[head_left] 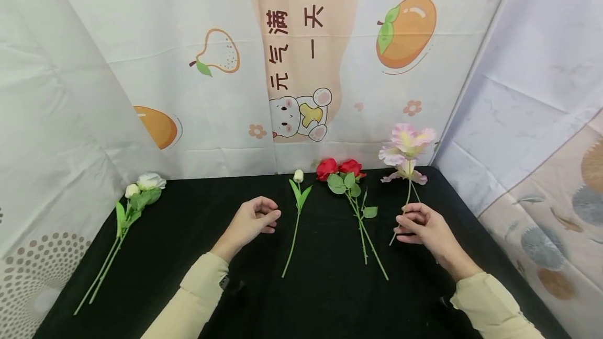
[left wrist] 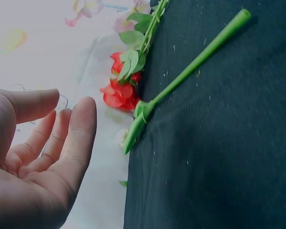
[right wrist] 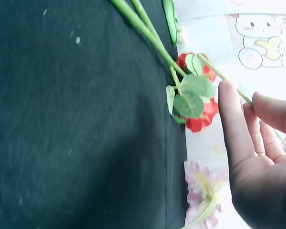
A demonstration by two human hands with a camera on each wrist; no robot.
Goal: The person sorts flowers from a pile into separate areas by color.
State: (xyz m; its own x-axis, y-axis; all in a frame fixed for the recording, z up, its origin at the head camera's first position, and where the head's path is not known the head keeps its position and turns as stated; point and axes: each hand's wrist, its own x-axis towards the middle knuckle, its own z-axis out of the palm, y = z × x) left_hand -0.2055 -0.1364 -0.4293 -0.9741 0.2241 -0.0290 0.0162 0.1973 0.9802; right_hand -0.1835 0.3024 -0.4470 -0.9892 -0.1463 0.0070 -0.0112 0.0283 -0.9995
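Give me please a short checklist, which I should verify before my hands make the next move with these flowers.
1. Right hand has a grip on the upright pink flower: ok, it pinches the stem.
2. Left hand free: ok, it holds nothing.
3. White tulip apart from the red roses: ok, a gap shows.
4. Rose stems uncrossed: not ok, they cross.
5. Lower pink flower clear of the upright one: cannot tell, they overlap in the head view.

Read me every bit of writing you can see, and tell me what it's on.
"元气满满": sideways on the backdrop cloth.
"一天开": sideways beside it, same cloth; anything above is cut off.
No other text is readable.
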